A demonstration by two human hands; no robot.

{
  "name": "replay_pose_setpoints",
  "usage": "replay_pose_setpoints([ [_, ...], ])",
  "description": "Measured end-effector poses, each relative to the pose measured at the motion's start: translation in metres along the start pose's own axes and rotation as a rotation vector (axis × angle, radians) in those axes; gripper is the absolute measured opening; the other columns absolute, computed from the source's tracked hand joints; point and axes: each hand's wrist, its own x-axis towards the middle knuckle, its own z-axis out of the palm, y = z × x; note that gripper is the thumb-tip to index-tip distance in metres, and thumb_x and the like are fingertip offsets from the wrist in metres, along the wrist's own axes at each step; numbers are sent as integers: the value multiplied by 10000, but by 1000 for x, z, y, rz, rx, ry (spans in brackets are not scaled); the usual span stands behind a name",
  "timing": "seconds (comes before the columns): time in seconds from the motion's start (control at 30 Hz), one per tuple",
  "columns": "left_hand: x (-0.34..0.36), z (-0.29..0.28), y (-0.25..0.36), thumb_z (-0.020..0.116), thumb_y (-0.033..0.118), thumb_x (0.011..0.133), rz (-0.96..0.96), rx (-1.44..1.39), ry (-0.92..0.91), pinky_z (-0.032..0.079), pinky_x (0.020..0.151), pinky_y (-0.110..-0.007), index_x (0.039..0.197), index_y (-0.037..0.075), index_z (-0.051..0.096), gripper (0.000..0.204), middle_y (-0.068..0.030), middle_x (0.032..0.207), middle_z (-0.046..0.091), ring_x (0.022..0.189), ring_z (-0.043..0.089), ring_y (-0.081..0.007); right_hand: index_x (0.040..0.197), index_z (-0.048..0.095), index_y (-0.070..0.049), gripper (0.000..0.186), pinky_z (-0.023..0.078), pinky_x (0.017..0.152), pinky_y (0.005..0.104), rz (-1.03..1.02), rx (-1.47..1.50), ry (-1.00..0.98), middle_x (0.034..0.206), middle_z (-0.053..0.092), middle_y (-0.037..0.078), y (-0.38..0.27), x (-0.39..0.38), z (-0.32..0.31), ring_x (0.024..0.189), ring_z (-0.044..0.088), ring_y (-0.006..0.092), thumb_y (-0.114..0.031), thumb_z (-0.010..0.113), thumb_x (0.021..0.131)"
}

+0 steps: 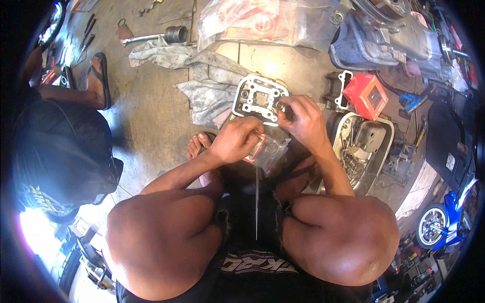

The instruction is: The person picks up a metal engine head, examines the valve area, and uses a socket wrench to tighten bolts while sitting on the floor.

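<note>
Stained floor (151, 96); crinkled clear plastic packet (273, 152), red-edged

Leftward, a hand could pass low over the bare floor (146, 96) between the co-worker's sandalled foot (97, 76) and the crumpled grey cloth (204, 93). Beyond the white-rimmed casing (257, 103), a strip of tile (275, 63) gives room up to the plastic bag (257, 25). Rightward, the red box (364, 96) and the metal housing (391, 141) block a low path. On the near side, the left hand (235, 139) and clear packet (273, 154) crowd the approach between the knees (151, 237).
</note>
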Motion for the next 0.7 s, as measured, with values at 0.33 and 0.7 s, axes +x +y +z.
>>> replay_pose_setpoints([
  [0.33,-1,3,-5,555,-17,810,17,-8,-23,498,774,-428,955,15,613,160,-162,869,643,827,634,-364,999,684,-24,291,540,864,426,21,80,11,950,690,137,5,0,3,915,671,341,-77,787,732],
  [0.7,-1,6,-7,548,-23,812,45,-14,-22,492,739,-427,930,7,604,134,-164,835,618,793,618,-362,1007,682,-19,303,544,853,429,29,93,0,944,684,140,4,1,1,910,669,344,-56,780,723],
])
